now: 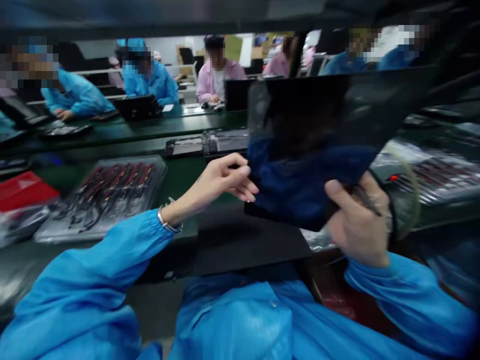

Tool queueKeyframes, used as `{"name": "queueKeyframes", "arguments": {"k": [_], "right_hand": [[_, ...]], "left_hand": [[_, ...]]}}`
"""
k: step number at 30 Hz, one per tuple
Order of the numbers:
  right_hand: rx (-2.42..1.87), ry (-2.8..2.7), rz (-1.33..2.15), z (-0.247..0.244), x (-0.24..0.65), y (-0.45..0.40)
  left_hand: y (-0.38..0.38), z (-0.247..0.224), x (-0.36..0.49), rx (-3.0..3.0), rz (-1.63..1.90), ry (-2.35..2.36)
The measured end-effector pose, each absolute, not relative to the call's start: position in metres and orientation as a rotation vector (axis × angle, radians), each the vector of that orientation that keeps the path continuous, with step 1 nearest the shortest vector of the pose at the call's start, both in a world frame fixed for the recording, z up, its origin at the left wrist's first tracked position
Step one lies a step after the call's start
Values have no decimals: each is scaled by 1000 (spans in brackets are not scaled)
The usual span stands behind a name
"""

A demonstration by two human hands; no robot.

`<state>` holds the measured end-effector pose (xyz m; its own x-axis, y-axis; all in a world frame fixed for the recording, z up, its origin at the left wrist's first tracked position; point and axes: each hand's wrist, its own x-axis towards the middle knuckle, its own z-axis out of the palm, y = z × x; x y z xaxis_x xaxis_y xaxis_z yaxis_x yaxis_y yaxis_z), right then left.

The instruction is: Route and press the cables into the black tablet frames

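Note:
A glossy black screen-like panel (300, 150), tilted, is held up in front of me and reflects blue clothing. My right hand (358, 220) is closed on its lower right edge, thumb on the front face. A thin dark pen-like tool (369, 201) also lies across the fingers of that hand. At the panel's left edge, my left hand (230, 177) has its thumb and index finger pinched together, other fingers curled; whatever is between them is hidden. Beneath the panel lies a flat black mat or sheet (247, 240). Motion blurs the right hand.
On the left stand a clear plastic tray (105, 195) of small wired parts and a red item (26, 190). Another tray of parts (442, 175) is at right. Flat dark devices (187, 145) lie beyond the panel. Several co-workers (150, 80) sit across the green bench (180, 120).

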<state>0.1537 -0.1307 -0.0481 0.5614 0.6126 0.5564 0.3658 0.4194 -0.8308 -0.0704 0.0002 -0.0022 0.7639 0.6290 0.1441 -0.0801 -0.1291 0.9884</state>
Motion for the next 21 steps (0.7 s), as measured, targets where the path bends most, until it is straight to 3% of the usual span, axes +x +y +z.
{"name": "queueKeyframes", "arguments": {"k": [3,10,21], "right_hand": [[-1019,-794,492,-43,147,-126],[-1212,-671,930,-47,146,-129],[-1328,-680,1088,-77,164,-124]], "left_hand": [[-8,-1,-70,1698,717,465],[0,-29,-66,1493,662,590],[12,-62,-60,1325,529,752]]}}
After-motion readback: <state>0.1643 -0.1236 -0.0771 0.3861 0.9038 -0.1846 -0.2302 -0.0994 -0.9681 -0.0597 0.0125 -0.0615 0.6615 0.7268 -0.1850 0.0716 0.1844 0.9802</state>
